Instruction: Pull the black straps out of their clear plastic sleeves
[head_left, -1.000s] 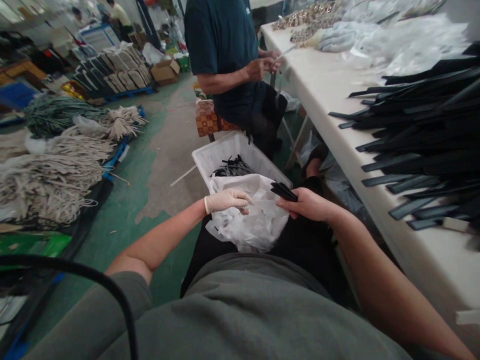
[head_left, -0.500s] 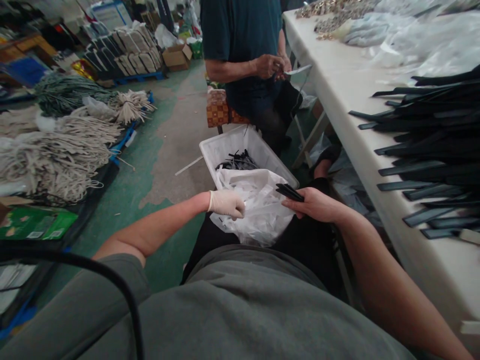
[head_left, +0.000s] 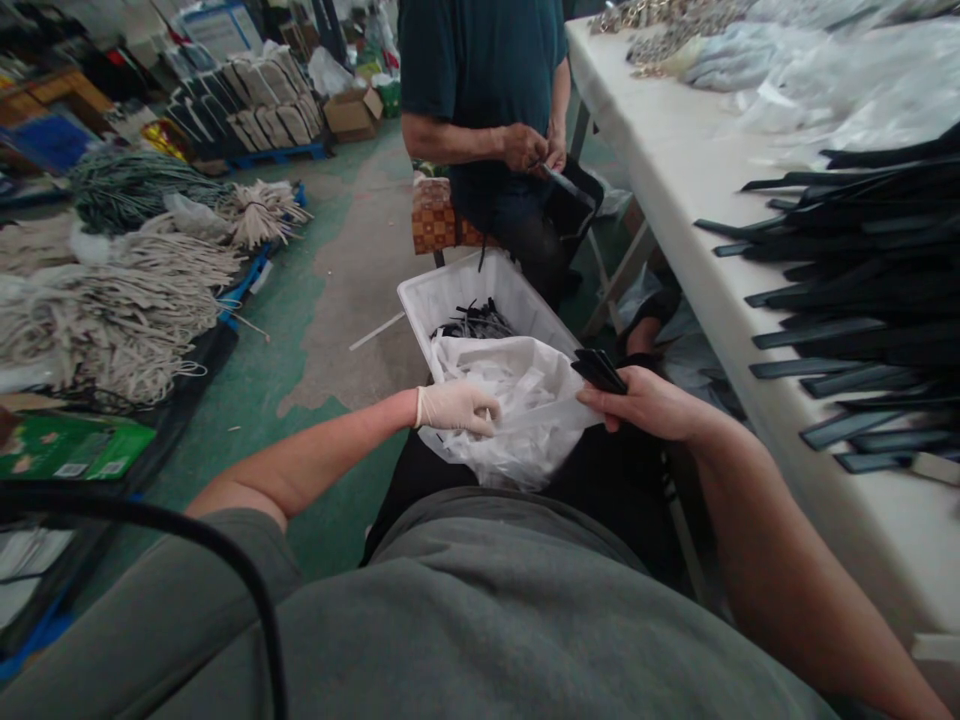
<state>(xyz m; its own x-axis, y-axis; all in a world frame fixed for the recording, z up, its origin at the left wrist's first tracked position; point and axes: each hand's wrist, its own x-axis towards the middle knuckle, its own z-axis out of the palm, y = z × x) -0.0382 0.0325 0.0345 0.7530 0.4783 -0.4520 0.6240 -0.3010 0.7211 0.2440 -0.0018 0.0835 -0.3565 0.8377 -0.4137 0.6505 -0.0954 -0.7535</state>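
Observation:
My left hand (head_left: 457, 408), in a thin pale glove, is at the left side of a white plastic bag (head_left: 517, 465) on my lap. Its fingers are slightly curled and apart from the thumb, with nothing visible between them. Inside the bag lie thin whitish strips (head_left: 514, 392). My bare right hand (head_left: 649, 403) is closed around a small bundle of flat black strips (head_left: 598, 371), right of the bag. A whitish, see-through band stretches from the bag toward that hand; whether the fingers grip it I cannot tell.
Beyond the bag stands a white bin (head_left: 540, 300) with dark strips (head_left: 476, 320). A seated co-worker (head_left: 484, 70) handles a thin strip (head_left: 568, 184). On the right, a white table (head_left: 660, 150) bears many black strips (head_left: 877, 270). Cord bundles (head_left: 135, 300) lie left.
My right hand has moved slightly right with the black strips, and the whitish band is now stretched toward it. My left fingers have loosened from a closed grip. The co-worker's strip has swung downward.

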